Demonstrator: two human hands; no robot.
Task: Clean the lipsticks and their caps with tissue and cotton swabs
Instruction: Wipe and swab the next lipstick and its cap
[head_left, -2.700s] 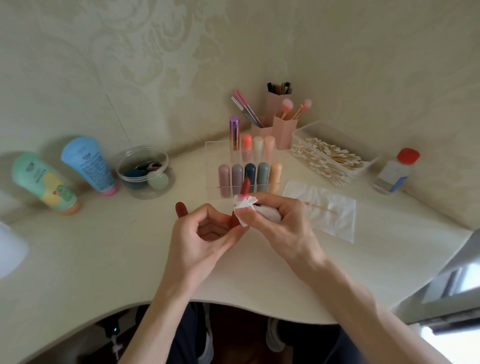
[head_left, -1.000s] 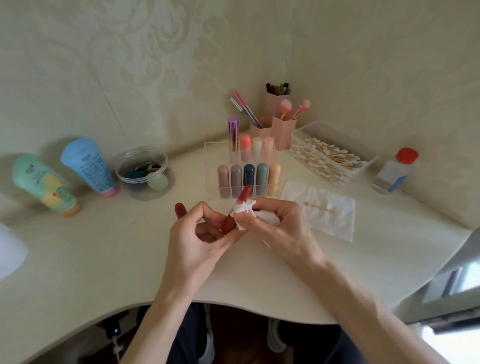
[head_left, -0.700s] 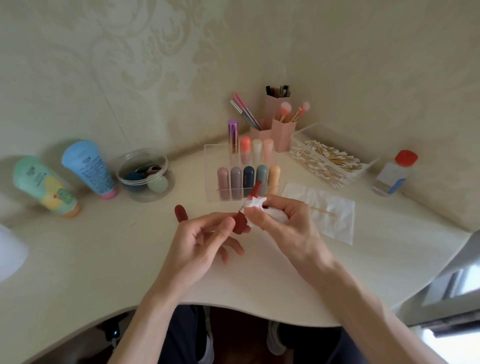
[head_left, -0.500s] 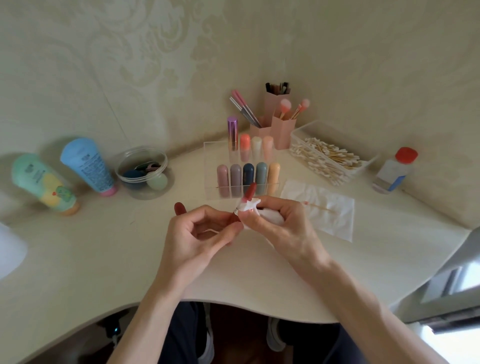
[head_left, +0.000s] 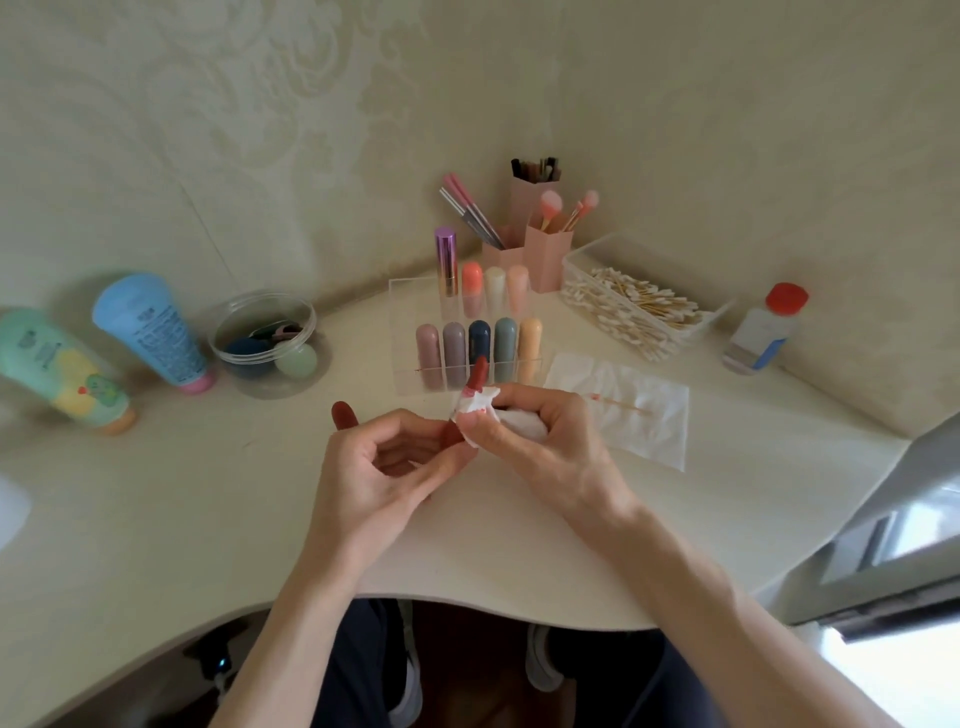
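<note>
Red lipstick (head_left: 475, 376) is sitting near centre: your left hand (head_left: 374, 467) is pinching its base, your right hand (head_left: 540, 436) pinching tissue (head_left: 478, 405) round it. Its cap (head_left: 344, 414), left, and far racked lipsticks (head_left: 478, 343) are probably waiting.

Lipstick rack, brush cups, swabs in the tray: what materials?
Lipstick rack: clear and glossy, likely acrylic; see-through walls, bright edges. Brush cups: opaque matte pink, probably plastic, not certain. Swabs: tan sticks, seemingly wood or bamboo, with white fluffy cotton tips.
</note>
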